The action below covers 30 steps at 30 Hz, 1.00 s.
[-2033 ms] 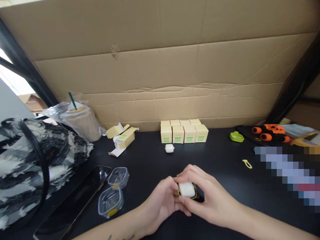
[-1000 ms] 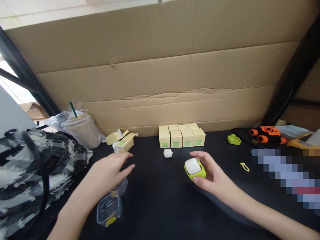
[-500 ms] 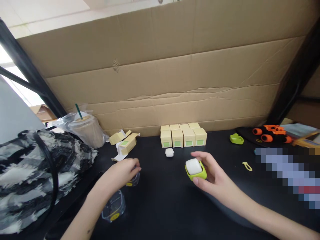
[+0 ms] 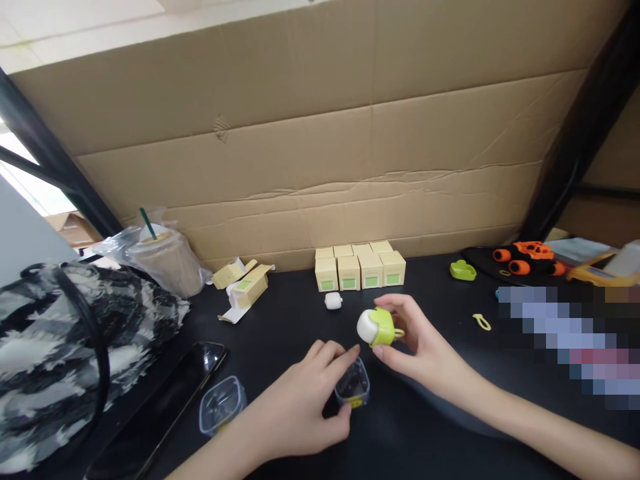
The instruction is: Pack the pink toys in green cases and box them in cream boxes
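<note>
cardboard wall point(image 4: 320, 147): stood along the back of the black surface point(image 4: 280, 320).
patterned bag point(image 4: 65, 347): laid at the far left, with a dark phone point(image 4: 160, 400) flat beside it.
iced drink point(image 4: 163, 260): kept in a plastic bag near the back left.
small boxes point(image 4: 360, 267): lined up in a block against the cardboard; an opened box point(image 4: 247, 287) is seen to their left, and a bare white case point(image 4: 333, 301) just in front.
step in hand: judged to be the packing of the covered case into a clear tray.
next move: judged to call for the case to be lined up over the tray opening and lowered in squarely while the tray is steadied.
right hand point(image 4: 425, 350): curled around the white case in a green cover point(image 4: 377, 327), which is pinched at the fingertips and held above the surface, just above and beside the tray.
left hand point(image 4: 300, 400): closed loosely on the clear tray point(image 4: 353, 385), gripped by its rim on the surface.
second clear tray point(image 4: 220, 403): left apart, near the phone.
</note>
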Motion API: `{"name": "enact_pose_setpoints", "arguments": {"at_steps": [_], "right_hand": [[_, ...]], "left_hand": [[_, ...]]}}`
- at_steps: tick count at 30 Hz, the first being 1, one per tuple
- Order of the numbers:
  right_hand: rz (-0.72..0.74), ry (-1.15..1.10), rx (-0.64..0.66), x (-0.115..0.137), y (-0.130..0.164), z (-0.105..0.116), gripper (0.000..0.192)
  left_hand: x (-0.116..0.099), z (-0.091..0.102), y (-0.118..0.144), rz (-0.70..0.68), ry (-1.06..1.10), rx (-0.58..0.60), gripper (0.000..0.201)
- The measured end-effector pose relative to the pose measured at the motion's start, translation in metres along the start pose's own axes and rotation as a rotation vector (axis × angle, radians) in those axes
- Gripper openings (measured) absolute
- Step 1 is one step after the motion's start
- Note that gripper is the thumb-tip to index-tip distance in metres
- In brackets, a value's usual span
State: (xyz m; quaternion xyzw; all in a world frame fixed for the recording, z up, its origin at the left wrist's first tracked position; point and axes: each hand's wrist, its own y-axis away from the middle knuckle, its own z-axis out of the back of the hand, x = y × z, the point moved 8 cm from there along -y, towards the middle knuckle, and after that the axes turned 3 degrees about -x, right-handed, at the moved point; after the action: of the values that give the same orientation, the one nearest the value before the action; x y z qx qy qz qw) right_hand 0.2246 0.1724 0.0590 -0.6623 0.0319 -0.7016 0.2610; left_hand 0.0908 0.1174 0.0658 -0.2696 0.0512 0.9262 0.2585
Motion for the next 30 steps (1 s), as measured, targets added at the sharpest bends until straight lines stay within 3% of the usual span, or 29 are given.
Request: {"name": "enact_pose_setpoints", "arguments": {"at_steps": [6,10,14,19,23,30], "right_hand": [[-0.049,-0.051,-0.020,-0.002,-0.008,0.007,0.036],[0.012,0.019,-0.010,0.000,-0.010,0.010,0.039],[0.058,0.104,0.083,0.004,-0.010,0.006,0.036],[0.109,0.302,0.193,0.010,-0.005,0.000,0.043],[0.117,0.371,0.293,0.011,-0.002,-0.007,0.031],[0.166,0.464,0.319,0.012,-0.003,-0.011,0.028]], "left_hand": [[0.020,-0.016,-0.021,0.004,0.347,-0.153,0.058],[0.024,-0.018,-0.030,-0.056,0.467,-0.165,0.049],[0.026,-0.015,-0.033,-0.052,0.468,-0.173,0.039],[0.033,-0.019,-0.033,-0.021,0.470,-0.199,0.046],[0.036,-0.022,-0.032,-0.022,0.487,-0.209,0.046],[0.034,-0.022,-0.031,-0.039,0.486,-0.223,0.043]]}}
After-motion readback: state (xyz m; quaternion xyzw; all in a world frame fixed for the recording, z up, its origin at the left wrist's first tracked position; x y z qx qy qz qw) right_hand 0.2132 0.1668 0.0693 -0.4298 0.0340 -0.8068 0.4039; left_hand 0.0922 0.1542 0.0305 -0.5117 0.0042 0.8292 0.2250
